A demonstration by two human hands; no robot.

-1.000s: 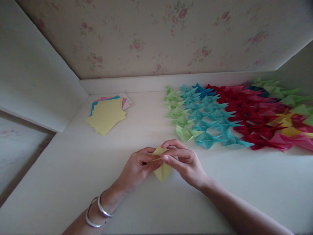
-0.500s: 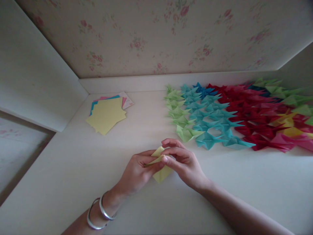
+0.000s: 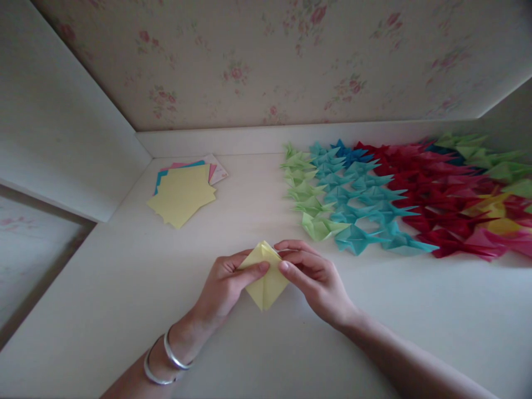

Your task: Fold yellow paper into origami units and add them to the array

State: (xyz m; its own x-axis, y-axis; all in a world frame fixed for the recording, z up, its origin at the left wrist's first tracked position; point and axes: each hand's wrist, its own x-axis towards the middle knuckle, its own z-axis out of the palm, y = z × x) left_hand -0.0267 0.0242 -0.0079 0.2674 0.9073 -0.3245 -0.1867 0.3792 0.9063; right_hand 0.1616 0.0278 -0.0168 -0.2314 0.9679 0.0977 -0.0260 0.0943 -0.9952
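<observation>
A yellow origami paper (image 3: 266,285), folded into a small diamond with a crease down its middle, is between my hands at the centre of the head view. My left hand (image 3: 226,282) grips its left side, thumb flat on the front face and fingers behind. On the right edge, my right hand (image 3: 316,277) pinches the paper between thumb and fingers; its fingertips are partly hidden behind the sheet. Two silver bangles (image 3: 174,354) circle my left wrist.
A fanned stack of yellow paper sheets (image 3: 183,194), with blue and pink ones beneath, lies at the back left. Rows of folded paper cranes in green, turquoise (image 3: 355,238), red (image 3: 424,194) and yellow cover the back right of the white table (image 3: 249,360). A flowered wall rises behind.
The paper's raised flap now lies flat, so the whole diamond faces me. My left hand has shifted slightly left, its thumb now across the front. The right hand has barely moved.
</observation>
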